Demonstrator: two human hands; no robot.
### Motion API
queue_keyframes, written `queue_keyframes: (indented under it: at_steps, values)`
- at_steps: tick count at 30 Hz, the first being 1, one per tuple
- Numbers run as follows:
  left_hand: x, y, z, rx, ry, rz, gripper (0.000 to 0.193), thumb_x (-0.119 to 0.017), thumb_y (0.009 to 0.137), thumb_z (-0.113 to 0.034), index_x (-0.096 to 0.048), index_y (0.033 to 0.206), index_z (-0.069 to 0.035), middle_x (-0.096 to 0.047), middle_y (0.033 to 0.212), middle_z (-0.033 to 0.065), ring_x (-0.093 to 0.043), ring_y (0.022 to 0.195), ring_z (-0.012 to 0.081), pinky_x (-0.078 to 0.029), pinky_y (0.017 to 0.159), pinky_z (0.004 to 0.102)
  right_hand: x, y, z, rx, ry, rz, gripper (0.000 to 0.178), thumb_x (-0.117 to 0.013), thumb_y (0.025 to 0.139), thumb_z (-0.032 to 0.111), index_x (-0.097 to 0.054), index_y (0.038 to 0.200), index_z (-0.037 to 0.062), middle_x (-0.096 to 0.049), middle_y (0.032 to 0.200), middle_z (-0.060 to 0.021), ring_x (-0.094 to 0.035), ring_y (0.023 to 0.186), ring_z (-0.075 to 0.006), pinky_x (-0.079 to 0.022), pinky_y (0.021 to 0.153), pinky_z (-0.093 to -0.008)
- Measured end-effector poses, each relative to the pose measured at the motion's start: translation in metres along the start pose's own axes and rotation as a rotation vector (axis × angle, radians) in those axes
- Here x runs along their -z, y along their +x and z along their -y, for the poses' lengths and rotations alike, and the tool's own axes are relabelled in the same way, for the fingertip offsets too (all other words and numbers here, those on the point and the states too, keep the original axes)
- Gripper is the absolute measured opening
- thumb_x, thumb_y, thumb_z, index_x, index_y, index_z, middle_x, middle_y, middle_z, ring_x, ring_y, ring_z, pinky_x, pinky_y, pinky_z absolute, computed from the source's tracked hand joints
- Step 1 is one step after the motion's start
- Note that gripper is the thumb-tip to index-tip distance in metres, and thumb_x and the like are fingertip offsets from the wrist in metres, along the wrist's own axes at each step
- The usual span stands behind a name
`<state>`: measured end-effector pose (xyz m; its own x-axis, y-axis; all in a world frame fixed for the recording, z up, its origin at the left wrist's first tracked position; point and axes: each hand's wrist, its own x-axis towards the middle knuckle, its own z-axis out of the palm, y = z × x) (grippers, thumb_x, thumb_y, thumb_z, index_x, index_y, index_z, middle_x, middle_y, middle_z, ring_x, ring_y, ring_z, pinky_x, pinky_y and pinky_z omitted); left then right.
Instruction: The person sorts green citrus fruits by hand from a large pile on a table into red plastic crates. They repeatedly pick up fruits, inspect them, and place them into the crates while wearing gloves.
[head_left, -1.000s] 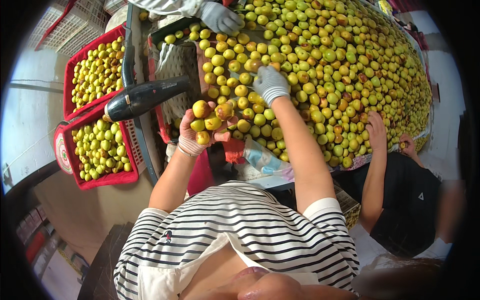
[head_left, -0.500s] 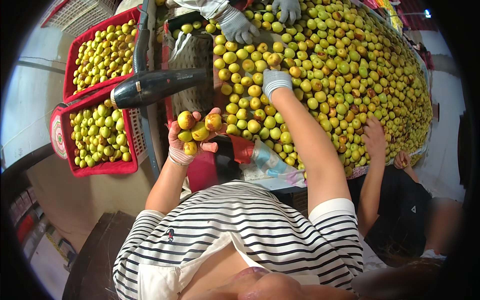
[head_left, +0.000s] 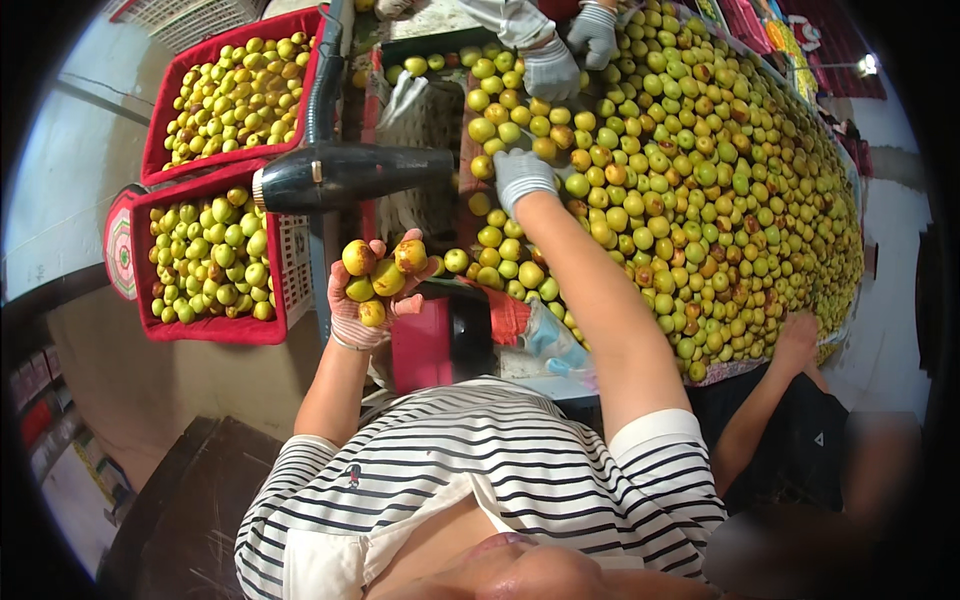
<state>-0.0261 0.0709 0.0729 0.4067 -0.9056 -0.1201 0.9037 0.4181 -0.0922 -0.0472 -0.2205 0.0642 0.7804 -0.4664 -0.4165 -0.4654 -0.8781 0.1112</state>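
Note:
My left hand (head_left: 355,325), in a thin striped glove with bare fingertips, is raised palm up near the table's front edge. Several yellow-green jujubes (head_left: 388,278) with brown-red patches lie cupped in its curled fingers. My right hand (head_left: 524,182), in a grey-white glove, reaches over the table to the left border of the big jujube heap (head_left: 700,200). Its fingers stretch out low among the loose fruit, next to a dark-rimmed crate (head_left: 440,110). No fruit shows in its grip, though the underside of the palm is hidden.
Two red-lined baskets (head_left: 285,325) full of jujubes stand at left. A black hair-dryer-shaped device (head_left: 350,178) juts over the crate. Across the table, a co-worker's gloved hands (head_left: 552,70) touch the heap. Another person's bare hand (head_left: 797,340) is at right.
My right hand has moved left across the fruit toward the crate, and the loose jujubes near it lie differently. My left hand keeps its jujubes. The view has shifted slightly.

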Motion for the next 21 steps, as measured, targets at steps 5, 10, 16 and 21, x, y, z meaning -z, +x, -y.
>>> queue_keyframes:
  at_steps: [5,10,16,21]
  values:
    - [-0.036,-0.006,-0.050,-0.141,0.007,0.044,0.052,-0.064,0.089,-0.048,-0.058,0.127,-0.012,-0.028,0.155,0.0132,-0.026,0.140,0.0488,-0.052,0.092,0.0595,0.092,0.012,-0.009,0.145,0.591,0.194,0.040,-0.064,0.082,0.036,-0.067,0.105,0.0040,-0.068,0.098,-0.0170,-0.068,0.090,-0.0256,-0.054,0.079,-0.0344]
    - [-0.112,0.001,-0.172,-0.394,0.328,-0.037,0.040,-0.066,0.090,-0.038,-0.062,0.113,-0.005,-0.054,0.133,0.0127,-0.045,0.132,0.0331,-0.039,0.109,0.0590,0.208,0.028,0.111,0.270,1.719,0.375,0.026,-0.062,0.093,0.034,-0.063,0.091,0.0090,-0.067,0.087,-0.0029,-0.061,0.066,-0.0116,-0.053,0.063,-0.0251]
    - [-0.156,0.012,-0.283,-1.409,1.479,-0.617,0.051,-0.051,0.100,-0.033,-0.043,0.139,-0.003,-0.053,0.136,0.0126,-0.050,0.126,0.0287,-0.032,0.109,0.0456,0.208,0.122,0.084,0.556,0.551,-0.206,0.027,-0.053,0.092,0.032,-0.069,0.099,0.0111,-0.069,0.099,-0.0120,-0.066,0.087,-0.0250,-0.052,0.083,-0.0368]
    - [-0.108,-0.004,-0.115,-1.175,2.091,-0.117,0.042,-0.050,0.100,-0.031,-0.057,0.124,0.002,-0.059,0.124,0.0192,-0.059,0.110,0.0294,-0.045,0.100,0.0420,0.087,0.131,0.000,0.201,-0.071,-0.037,0.025,-0.050,0.092,0.014,-0.068,0.110,0.0138,-0.065,0.116,-0.0175,-0.064,0.107,-0.0347,-0.051,0.093,-0.0433]
